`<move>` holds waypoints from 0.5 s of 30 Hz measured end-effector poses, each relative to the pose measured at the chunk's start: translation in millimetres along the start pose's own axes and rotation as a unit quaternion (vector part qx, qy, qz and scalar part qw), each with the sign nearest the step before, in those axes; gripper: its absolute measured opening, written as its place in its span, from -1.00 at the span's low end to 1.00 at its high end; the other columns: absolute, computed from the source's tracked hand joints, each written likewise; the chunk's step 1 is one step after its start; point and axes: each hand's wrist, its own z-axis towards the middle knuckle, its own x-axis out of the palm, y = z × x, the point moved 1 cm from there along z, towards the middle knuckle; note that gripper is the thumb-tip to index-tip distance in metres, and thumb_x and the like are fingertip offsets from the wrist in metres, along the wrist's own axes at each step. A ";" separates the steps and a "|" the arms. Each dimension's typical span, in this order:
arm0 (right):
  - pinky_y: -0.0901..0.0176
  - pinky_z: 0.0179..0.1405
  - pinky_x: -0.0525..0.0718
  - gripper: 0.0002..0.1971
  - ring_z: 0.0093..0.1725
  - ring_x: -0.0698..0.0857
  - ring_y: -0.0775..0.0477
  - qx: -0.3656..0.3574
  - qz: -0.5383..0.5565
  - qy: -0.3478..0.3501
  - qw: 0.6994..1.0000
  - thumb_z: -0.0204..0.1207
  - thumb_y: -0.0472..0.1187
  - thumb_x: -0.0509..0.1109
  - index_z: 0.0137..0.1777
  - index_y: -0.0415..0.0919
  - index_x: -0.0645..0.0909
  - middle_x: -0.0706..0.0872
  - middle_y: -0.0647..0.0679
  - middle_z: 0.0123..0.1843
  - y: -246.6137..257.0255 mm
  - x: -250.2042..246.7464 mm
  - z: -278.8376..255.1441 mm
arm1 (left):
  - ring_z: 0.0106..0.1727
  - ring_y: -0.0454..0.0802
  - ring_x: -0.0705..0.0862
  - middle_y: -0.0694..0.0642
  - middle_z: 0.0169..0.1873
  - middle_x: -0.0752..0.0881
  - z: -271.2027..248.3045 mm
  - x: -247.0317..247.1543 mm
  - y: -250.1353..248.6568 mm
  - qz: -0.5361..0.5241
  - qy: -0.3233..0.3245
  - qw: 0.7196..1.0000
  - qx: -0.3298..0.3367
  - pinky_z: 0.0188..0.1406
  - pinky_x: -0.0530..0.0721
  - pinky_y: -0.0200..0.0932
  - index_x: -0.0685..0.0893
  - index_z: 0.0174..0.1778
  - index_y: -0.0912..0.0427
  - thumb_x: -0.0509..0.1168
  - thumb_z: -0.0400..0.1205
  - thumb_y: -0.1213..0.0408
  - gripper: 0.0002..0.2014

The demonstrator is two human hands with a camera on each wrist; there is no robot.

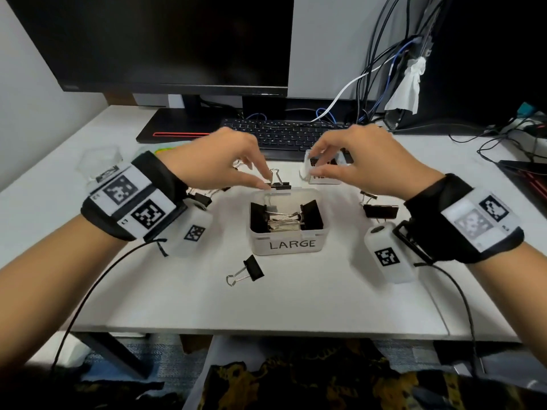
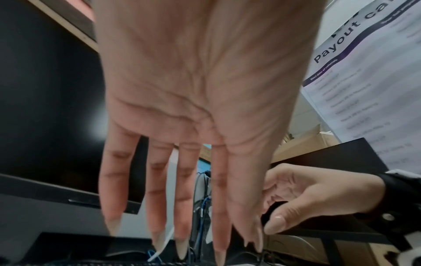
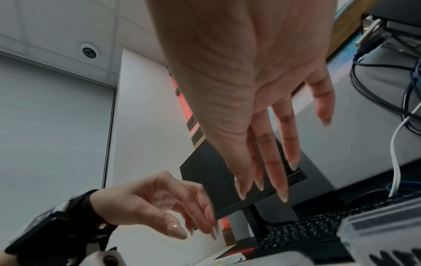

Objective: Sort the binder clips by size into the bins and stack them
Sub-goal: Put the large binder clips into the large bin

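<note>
A white bin marked LARGE (image 1: 318, 236) stands mid-table with two big black binder clips (image 1: 285, 218) inside. A smaller black clip (image 1: 279, 184) sits at its far rim, wire handle upright. My left hand (image 1: 263, 179) hovers there, one fingertip touching that clip; the right wrist view shows this left hand (image 3: 198, 232) with thumb and fingers apart and holding nothing. My right hand (image 1: 316, 167) reaches over a second white bin (image 1: 325, 180) holding clips, its label hidden. In the right wrist view its fingers (image 3: 278, 176) are straight and bare.
Loose clips lie in front of the LARGE bin (image 1: 247, 270), to its right (image 1: 379, 210) and to its left under my wrist (image 1: 202, 199). A clear empty bin (image 1: 100, 161) stands far left. Keyboard (image 1: 284, 136), monitor (image 1: 165, 39) and cables (image 1: 503, 134) fill the back.
</note>
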 end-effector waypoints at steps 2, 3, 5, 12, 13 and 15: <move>0.01 0.12 0.57 -0.75 -0.25 0.56 0.44 -0.027 -0.002 0.019 0.999 0.52 0.06 0.47 0.16 0.07 0.68 0.81 0.23 -0.03 -5.3 -1.0 11.0 | 0.04 -0.16 0.67 -0.09 -0.02 0.69 2.8 -6.0 10.6 0.012 -0.015 1.000 -0.022 -0.06 0.62 -0.31 0.80 0.09 -0.07 0.39 0.55 0.00 -0.76; 0.01 0.14 0.59 -0.77 -0.17 0.59 0.36 -0.042 -0.008 0.033 0.999 0.52 0.03 0.47 0.15 0.06 0.69 0.80 0.23 -0.05 -6.7 0.0 16.8 | 0.01 -0.15 0.68 -0.07 -0.04 0.70 4.4 -7.6 16.3 0.011 -0.019 0.999 -0.035 -0.11 0.58 -0.37 0.80 0.09 -0.04 0.40 0.56 0.06 -0.78; 0.05 0.14 0.62 -0.80 -0.05 0.64 0.21 -0.071 -0.023 0.064 0.995 0.52 -0.01 0.49 0.12 0.04 0.71 0.79 0.23 -0.08 -7.1 3.2 27.6 | -0.03 -0.15 0.71 -0.03 -0.06 0.74 7.6 -9.2 26.4 0.001 -0.020 0.998 -0.061 -0.14 0.56 -0.41 0.80 0.08 0.01 0.42 0.58 0.14 -0.81; 0.19 -0.07 0.58 -0.86 0.01 0.72 0.11 -0.109 -0.074 0.137 0.982 0.53 -0.14 0.48 0.06 0.00 0.77 0.80 0.16 -0.06 -6.4 23.2 61.0 | 0.04 -0.01 0.69 0.05 0.01 0.76 17.1 -7.3 51.0 0.044 0.050 0.987 -0.145 0.10 0.64 -0.10 0.76 0.18 0.05 0.36 0.64 0.17 -0.78; 0.20 -0.03 0.57 -0.84 0.06 0.71 0.10 -0.110 -0.079 0.153 0.979 0.54 -0.14 0.47 0.10 0.00 0.77 0.80 0.14 0.01 -6.2 27.0 64.0 | 0.04 -0.01 0.67 0.06 0.03 0.74 17.1 -6.4 53.6 0.051 0.062 0.984 -0.157 0.07 0.59 -0.14 0.75 0.21 0.08 0.34 0.65 0.19 -0.76; 0.12 0.11 0.60 -0.78 0.18 0.68 0.07 -0.113 -0.084 0.186 0.972 0.56 -0.13 0.46 0.19 0.00 0.75 0.77 0.11 0.16 -5.1 34.0 67.4 | 0.00 -0.03 0.62 0.04 0.00 0.69 16.0 -3.9 59.9 0.061 0.080 0.979 -0.177 0.03 0.51 -0.19 0.73 0.24 0.14 0.31 0.67 0.22 -0.74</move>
